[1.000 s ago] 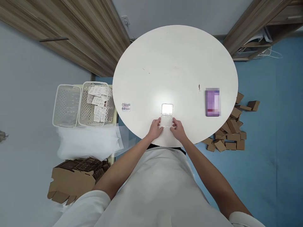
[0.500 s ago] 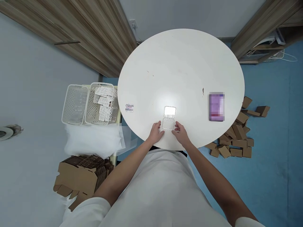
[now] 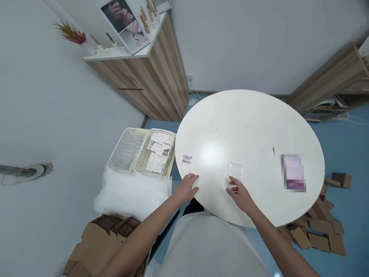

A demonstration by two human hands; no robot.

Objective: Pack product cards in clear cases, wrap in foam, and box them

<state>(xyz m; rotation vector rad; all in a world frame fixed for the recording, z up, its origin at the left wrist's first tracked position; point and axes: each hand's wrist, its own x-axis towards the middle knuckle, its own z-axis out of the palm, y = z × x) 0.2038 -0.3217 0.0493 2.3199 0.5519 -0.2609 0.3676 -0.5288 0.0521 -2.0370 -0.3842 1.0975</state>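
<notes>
My left hand (image 3: 186, 188) is over the table's near left edge, thumb and fingers apart, with nothing in it. Just beyond it lies a set of small shiny purple pieces (image 3: 187, 159) in two rows, looking like press-on nails. My right hand (image 3: 240, 195) is at the near side of a clear plastic case (image 3: 236, 170), its thumb and forefinger spread. The fingers partly cover the case's lower part, and whether they touch it I cannot tell. Both hands are above the white oval table (image 3: 248, 115).
Left of the table stand a white basket with clear plastic packs (image 3: 127, 150) and a white basket with printed cards (image 3: 157, 152). White sheets (image 3: 129, 196) and folded cardboard boxes (image 3: 98, 246) lie nearer. A blurred purple item (image 3: 293, 173) is at right; small cartons (image 3: 323, 227) cover the floor.
My left hand has left the clear case and moved left toward the purple pieces. My right hand stays by the case. The view has tilted up and turned left.
</notes>
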